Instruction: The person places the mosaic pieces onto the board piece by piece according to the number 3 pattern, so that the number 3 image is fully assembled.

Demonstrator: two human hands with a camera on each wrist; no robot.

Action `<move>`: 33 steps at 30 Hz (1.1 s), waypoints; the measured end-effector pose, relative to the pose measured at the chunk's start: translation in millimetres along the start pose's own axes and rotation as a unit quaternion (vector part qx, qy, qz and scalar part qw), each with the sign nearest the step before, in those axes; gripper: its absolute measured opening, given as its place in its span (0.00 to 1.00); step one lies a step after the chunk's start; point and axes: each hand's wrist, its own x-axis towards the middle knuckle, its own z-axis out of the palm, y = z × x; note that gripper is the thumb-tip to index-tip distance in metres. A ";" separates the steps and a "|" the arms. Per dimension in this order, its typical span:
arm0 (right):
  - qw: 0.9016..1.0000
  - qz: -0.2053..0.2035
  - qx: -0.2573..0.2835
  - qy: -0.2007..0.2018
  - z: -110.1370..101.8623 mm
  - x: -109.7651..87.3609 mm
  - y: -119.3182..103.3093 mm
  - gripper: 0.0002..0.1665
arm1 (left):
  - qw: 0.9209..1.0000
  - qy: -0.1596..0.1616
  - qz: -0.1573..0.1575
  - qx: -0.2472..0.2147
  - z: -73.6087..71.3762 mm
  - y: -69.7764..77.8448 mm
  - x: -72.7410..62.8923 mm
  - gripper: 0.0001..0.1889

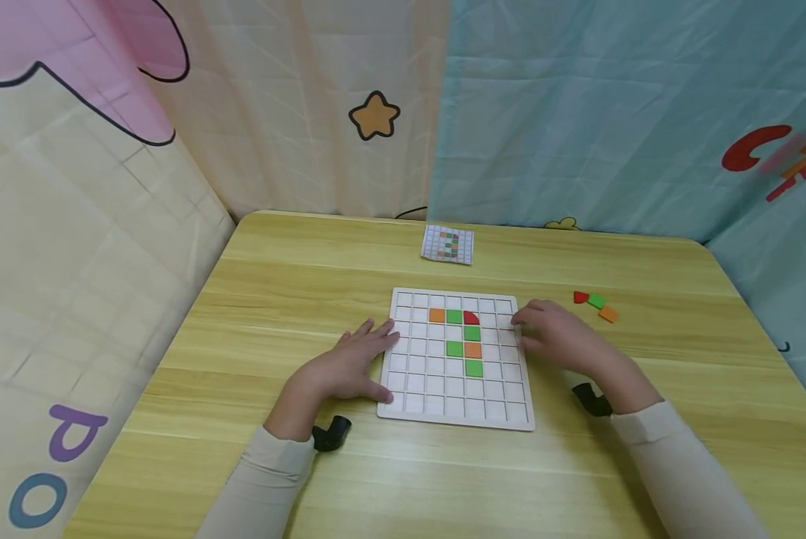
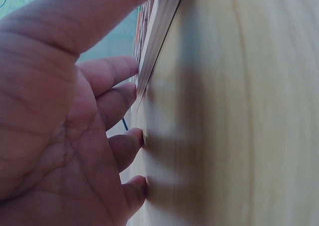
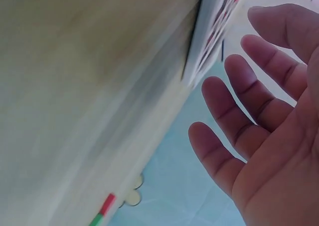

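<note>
A white grid board (image 1: 416, 385) lies on the table, with several orange, green and red tiles set in its squares. One orange tile (image 1: 437, 315) is in an upper row, beside a green tile (image 1: 454, 317) and a red rounded tile (image 1: 470, 318). My left hand (image 1: 352, 363) rests at the board's left edge, fingers spread, thumb and fingertips on the rim. By the right edge is my right hand (image 1: 558, 337), its fingers loosely bent. In the right wrist view nothing shows between the fingers of that hand (image 3: 269, 116).
Loose red (image 1: 581, 297), green (image 1: 596, 301) and orange (image 1: 608, 314) tiles lie right of the board. A small printed pattern card (image 1: 447, 245) sits near the back edge of the wooden table (image 1: 295, 254). Printed curtains (image 1: 308, 112) hang behind it.
</note>
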 end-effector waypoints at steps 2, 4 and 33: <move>1.000 0.000 0.003 0.004 0.2 -2.0 6.9 0.17 | 1.000 0.000 0.004 -0.001 0.3 -0.7 0.5 0.52; 1.000 -0.002 0.007 0.009 0.8 -3.7 13.6 0.17 | 1.000 0.000 0.008 -0.001 0.5 -1.6 0.7 0.52; 0.997 0.071 0.024 0.021 -21.6 -17.0 68.7 0.18 | 1.000 0.000 0.014 -0.003 1.3 -3.8 0.8 0.52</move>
